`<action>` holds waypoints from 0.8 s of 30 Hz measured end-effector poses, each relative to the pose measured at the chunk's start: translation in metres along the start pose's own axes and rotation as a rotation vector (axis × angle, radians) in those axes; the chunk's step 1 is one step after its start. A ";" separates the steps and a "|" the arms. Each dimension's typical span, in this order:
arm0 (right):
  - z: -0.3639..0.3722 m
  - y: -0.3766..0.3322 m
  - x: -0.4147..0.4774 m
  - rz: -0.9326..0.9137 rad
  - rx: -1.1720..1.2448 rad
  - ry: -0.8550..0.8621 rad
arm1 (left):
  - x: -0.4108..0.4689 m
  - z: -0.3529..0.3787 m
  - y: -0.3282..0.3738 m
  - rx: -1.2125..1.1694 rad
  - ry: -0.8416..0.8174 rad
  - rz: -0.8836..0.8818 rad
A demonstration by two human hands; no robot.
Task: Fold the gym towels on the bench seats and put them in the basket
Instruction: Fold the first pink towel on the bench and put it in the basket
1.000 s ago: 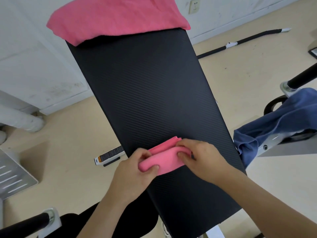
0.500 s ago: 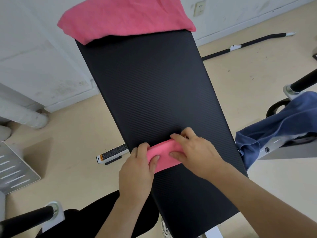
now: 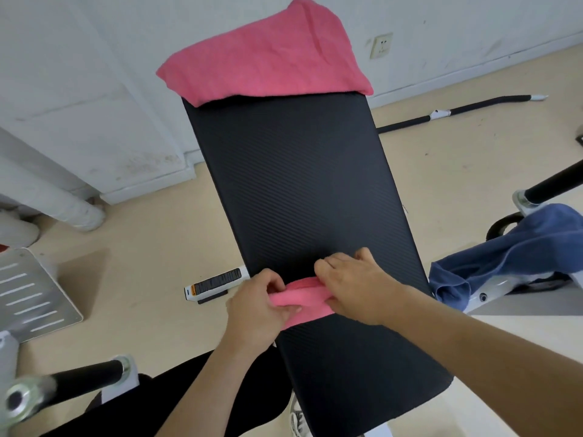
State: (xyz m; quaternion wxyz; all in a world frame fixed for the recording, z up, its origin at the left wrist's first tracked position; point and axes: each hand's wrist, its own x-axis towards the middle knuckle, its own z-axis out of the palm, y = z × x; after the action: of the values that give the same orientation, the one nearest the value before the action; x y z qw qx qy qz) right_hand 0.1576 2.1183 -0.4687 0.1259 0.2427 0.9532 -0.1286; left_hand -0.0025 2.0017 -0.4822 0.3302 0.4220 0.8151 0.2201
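Head view. I held the folded pink towel (image 3: 304, 298) on the bench pad (image 3: 299, 184), at about 6 o'clock from the pad's centre and close to its 9 o'clock edge. My left hand (image 3: 255, 312) was curled round the towel's left end, and my right hand (image 3: 356, 288) was clamped over its right end, fingers on top. Most of the cloth lay hidden under the two hands.

In my judgement the step in hand was the last tightening of the fold. To do it well I needed the edges squared against one another, the layers pressed flat on the pad, and both ends gripped evenly so the bundle would not spring open when lifted. The cloth looked soft and thick, so a loose hold could let the inner layer slip out.

The pad was black, ribbed and firm, a good pressing surface. A big pink towel (image 3: 262, 58) was draped unfolded over its 12 o'clock end. A blue towel (image 3: 520, 247) hung crumpled on a neighbouring frame at 3 o'clock. The floor (image 3: 142, 263) was pale, with a black bar (image 3: 457, 111) lying at 2 o'clock and a pipe (image 3: 56, 200) at 9 o'clock along the white wall (image 3: 94, 74). No basket was in view.
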 end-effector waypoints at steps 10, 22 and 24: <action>-0.151 -0.104 -0.064 -0.069 0.276 -0.030 | -0.116 -0.137 0.092 -0.334 0.027 0.146; -0.257 -0.255 -0.124 -0.272 0.824 -0.456 | -0.301 -0.251 0.085 -0.351 0.645 0.115; -0.266 -0.287 -0.123 -0.352 0.755 -0.435 | -0.333 -0.270 0.069 -0.443 0.746 0.016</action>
State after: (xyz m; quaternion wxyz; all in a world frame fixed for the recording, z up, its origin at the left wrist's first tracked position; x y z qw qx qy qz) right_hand 0.0729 1.9032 -0.1294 0.2020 0.0737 0.8179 -0.5336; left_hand -0.0191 1.7400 -0.1361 0.0937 0.2387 0.8086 0.5296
